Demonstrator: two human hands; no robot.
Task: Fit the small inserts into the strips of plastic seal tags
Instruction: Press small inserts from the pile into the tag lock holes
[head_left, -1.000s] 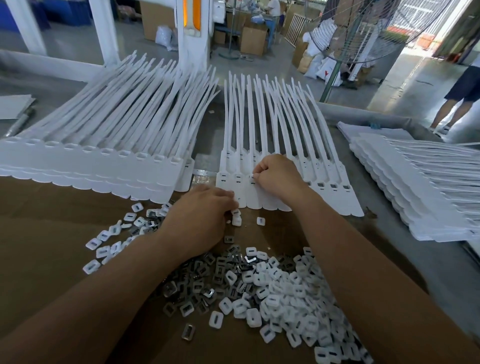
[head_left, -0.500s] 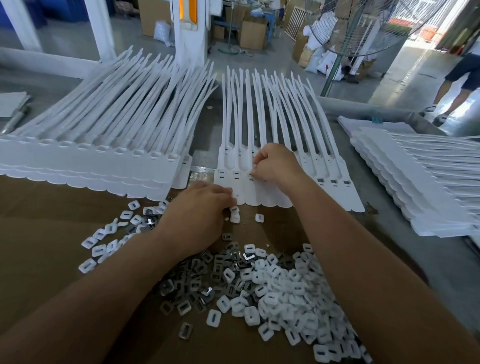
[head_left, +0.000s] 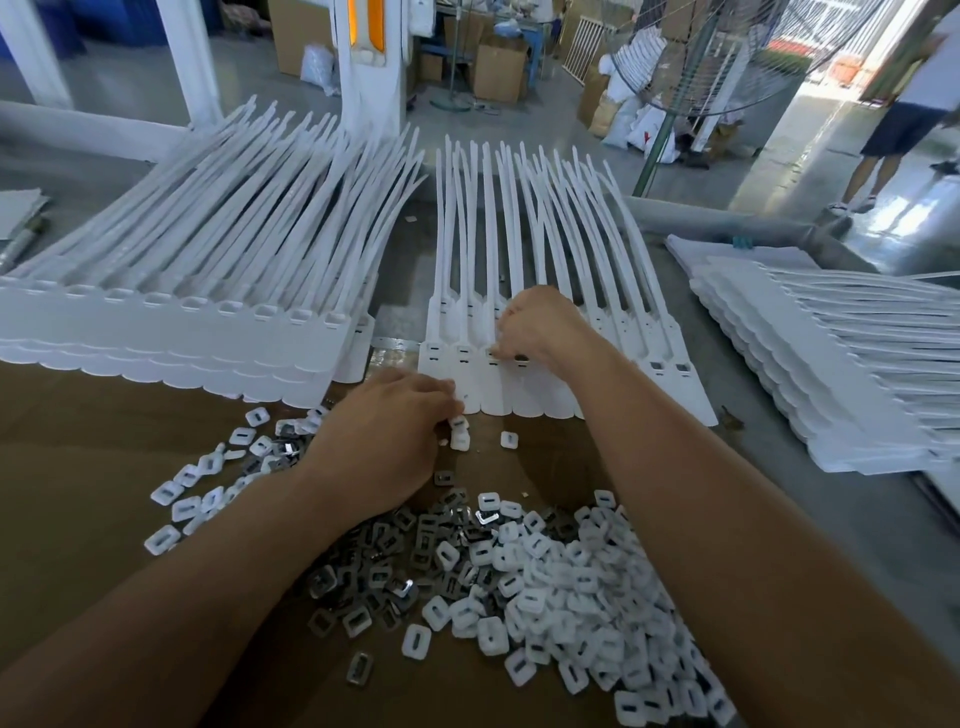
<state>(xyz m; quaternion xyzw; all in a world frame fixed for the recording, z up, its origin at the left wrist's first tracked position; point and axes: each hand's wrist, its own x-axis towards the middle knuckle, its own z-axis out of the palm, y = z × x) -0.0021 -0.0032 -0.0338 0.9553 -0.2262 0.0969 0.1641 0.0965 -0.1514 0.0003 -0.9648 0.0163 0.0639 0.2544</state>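
Fingertips of the right hand (head_left: 540, 327) are bunched and pressed down on the head of one tag in the strip of seal tags (head_left: 457, 364), at the row of slots. Whatever sits under the tips is hidden, so I cannot tell whether they pinch an insert or only press. The left hand (head_left: 384, 431) lies knuckles up at the near edge of the same strip, fingers curled under. Two or three loose white inserts (head_left: 460, 440) lie right at its fingertips; whether any is held, I cannot tell.

The strip lies flat between the two hands, heads toward the person, long tails fanning away. Some slots on its right end show dark fill.

Both forearms cross a brown cardboard sheet (head_left: 78, 467). On it, nearer the person, is the main pile of inserts (head_left: 561, 582), white ones mixed with dark metallic ones. A thinner scatter (head_left: 208, 483) lies left of the left wrist.

Left of the strip is a tall stack of strips (head_left: 182, 322), its near edge overlapping the cardboard. A second stack (head_left: 831, 374) lies to the right on the grey table (head_left: 649, 249), well apart from the hands.

Beyond the table are a standing fan (head_left: 701, 52), cartons (head_left: 498, 67) on the floor, and a person's legs (head_left: 883, 150) at far right.
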